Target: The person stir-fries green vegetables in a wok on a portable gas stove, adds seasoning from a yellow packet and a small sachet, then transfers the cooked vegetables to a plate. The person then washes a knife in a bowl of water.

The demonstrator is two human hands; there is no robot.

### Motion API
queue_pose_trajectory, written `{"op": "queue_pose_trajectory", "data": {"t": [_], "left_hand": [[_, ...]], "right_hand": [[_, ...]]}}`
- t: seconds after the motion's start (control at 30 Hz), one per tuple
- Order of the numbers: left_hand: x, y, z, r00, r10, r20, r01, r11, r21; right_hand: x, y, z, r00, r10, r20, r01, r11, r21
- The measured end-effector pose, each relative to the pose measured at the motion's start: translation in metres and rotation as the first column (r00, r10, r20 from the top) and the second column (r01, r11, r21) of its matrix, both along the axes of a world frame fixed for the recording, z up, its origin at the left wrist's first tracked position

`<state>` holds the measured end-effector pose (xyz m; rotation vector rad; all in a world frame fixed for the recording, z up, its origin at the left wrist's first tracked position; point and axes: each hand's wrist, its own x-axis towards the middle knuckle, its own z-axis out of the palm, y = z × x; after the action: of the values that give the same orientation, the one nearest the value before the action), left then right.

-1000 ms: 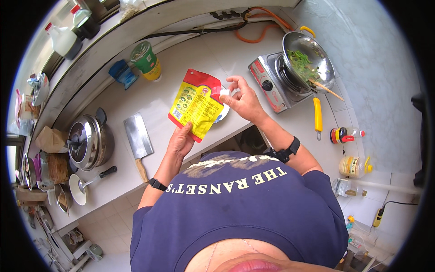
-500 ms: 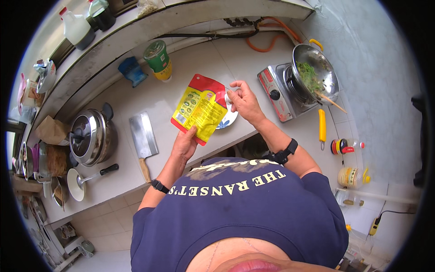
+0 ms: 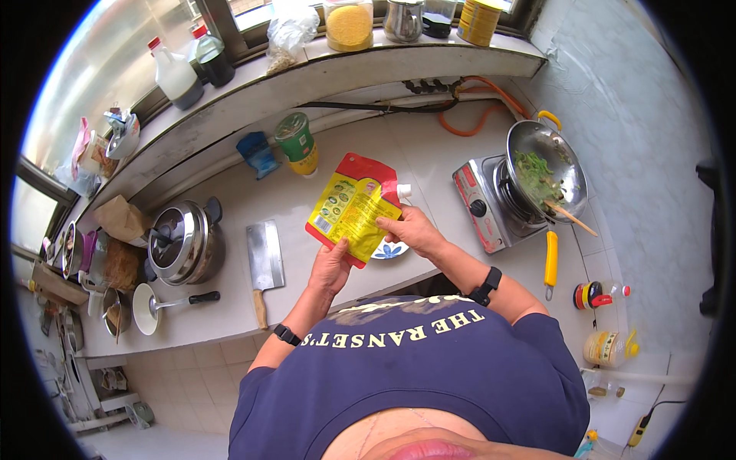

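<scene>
I hold a yellow and red spouted pouch (image 3: pixel 349 207) above the white counter (image 3: pixel 230 303). My left hand (image 3: pixel 331 268) grips its lower corner. My right hand (image 3: pixel 410 228) grips its right edge, just below the white cap (image 3: pixel 403 190). A small patterned dish (image 3: pixel 389 251) lies on the counter under my right hand, mostly hidden.
A cleaver (image 3: pixel 264 264) lies left of the pouch. A steel pot with lid (image 3: pixel 184 244) and a ladle (image 3: pixel 157 305) sit further left. A gas stove (image 3: pixel 487 203) with a wok of greens (image 3: pixel 546 175) stands at right. A green-lidded jar (image 3: pixel 297 142) stands behind the pouch.
My right hand has moved from the cap down to the pouch's right edge. The view has shifted, so the counter and pouch sit lower in the picture.
</scene>
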<state>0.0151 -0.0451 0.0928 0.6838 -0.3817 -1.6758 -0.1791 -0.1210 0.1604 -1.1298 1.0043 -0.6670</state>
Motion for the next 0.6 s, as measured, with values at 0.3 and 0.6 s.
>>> {"op": "queue_pose_trajectory", "data": {"t": [0.3, 0.6], "left_hand": [[0.024, 0.018, -0.009, 0.998, -0.058, 0.018, 0.056, 0.991, 0.12], [0.068, 0.073, -0.03, 0.983, 0.089, 0.157, -0.14, 0.926, 0.352]], "right_hand": [[0.001, -0.052, 0.059, 0.988, 0.033, 0.153, -0.002, 0.98, -0.199], [0.022, -0.124, 0.114, 0.998, -0.041, 0.055, 0.06, 0.921, -0.385]]}}
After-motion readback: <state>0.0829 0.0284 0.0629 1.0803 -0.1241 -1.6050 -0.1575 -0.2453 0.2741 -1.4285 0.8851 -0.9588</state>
